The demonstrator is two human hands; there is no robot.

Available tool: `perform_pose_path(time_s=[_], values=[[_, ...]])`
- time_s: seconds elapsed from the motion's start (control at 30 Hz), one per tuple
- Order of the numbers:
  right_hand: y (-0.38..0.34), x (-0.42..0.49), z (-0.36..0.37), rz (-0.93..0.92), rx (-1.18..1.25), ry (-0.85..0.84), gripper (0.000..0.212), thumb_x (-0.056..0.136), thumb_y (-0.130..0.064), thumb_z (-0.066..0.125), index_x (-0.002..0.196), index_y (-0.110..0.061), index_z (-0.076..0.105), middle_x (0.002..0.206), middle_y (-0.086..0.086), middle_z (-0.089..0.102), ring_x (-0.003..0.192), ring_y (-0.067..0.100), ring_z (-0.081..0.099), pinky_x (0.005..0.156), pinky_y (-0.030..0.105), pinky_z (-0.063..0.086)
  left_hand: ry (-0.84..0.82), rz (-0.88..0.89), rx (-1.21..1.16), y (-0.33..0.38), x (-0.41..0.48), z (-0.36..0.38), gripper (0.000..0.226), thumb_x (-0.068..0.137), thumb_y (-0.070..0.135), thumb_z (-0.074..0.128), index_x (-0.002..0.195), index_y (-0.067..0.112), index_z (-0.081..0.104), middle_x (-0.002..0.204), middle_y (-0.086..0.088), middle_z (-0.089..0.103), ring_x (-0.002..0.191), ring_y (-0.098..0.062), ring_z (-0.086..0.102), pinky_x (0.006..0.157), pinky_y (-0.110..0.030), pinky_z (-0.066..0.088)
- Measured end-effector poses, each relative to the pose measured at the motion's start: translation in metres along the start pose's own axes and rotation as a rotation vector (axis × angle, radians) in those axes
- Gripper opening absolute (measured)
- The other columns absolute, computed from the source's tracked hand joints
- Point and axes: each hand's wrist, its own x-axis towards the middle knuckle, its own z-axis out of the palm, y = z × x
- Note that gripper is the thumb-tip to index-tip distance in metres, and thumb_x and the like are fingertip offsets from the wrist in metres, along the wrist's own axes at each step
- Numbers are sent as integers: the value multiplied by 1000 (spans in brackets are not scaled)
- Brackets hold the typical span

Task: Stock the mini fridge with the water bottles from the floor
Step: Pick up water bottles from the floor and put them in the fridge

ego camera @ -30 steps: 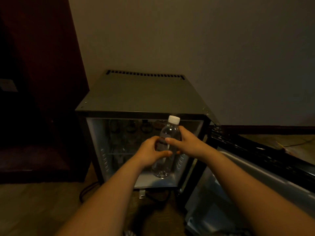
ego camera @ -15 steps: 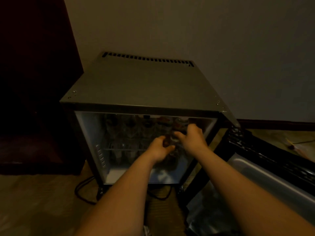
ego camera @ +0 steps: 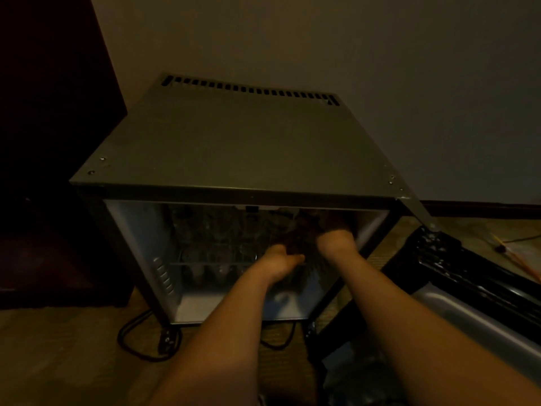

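- Far left is just a dark wooden cabinet (ego camera: 52, 142), nothing to do with the job, so skipping it.
- The mini fridge (ego camera: 234, 148) sits on the floor against the wall, with a power cord (ego camera: 137, 344) looping out from under its near left corner.
- Inside, the shelf (ego camera: 210, 262) already has a row of bottles (ego camera: 205, 230) standing on it toward the back and left, and a few more bottles sit under it. It's dim in there, so I can't count them.
- My guess is the open spot is on the right side, which is why both arms go in there.
- The left hand (ego camera: 279, 263) is low, about shelf height, curled around something dark and see-through in front of it. That looks like the lower part of the water bottle (ego camera: 295, 244), but I can't tell how firm that hold is.
- The right hand (ego camera: 336, 240) is higher and deeper in, near the fridge's right wall. The fingers are lost in shadow, so I can't tell if it's gripping the bottle's top or just steadying it.
- So the bottle is inside the fridge, right side, between the two hands. Whether it's standing on the shelf yet, no idea.
- Far right, the fridge door (ego camera: 468, 288) is swung wide open toward me, so both arms get in without bumping it.
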Motion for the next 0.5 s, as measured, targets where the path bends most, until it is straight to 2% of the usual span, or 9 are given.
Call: perform_pose_path(time_s=[0.1,0.23,0.37,0.43,0.5], values=[[-1,4,-2,35,0,-53,45,102,-15,28,145,-2,23,154,17,23,141,26,25,110,27,14,15,-42,9,2,5,1,37,92,11,51,128,3,52,130,-19,55,120,-30,52,93,-28,43],[-2,7,-2,-5,-30,-16,47,103,-22,26,146,-6,19,156,14,17,144,25,19,111,27,7,34,-34,7,2,7,1,38,92,11,51,129,4,50,131,-18,54,121,-29,51,89,-24,40],[3,2,3,36,-50,2,49,102,-18,26,146,-1,13,156,17,15,144,29,17,115,31,6,51,29,21,3,-1,0,40,92,7,51,132,3,48,135,-16,52,124,-28,50,92,-23,41],[3,-4,7,48,-17,-5,47,101,-17,33,143,0,25,152,18,27,140,30,27,114,31,16,55,58,7,5,-7,-1,40,92,4,50,131,0,48,134,-17,52,124,-28,49,85,-18,39],[4,-9,8,80,73,26,42,97,-20,43,134,1,43,142,19,43,131,31,41,106,30,32,55,70,33,7,-15,-2,39,92,4,49,131,0,48,132,-18,54,123,-29,50,88,-20,38]])
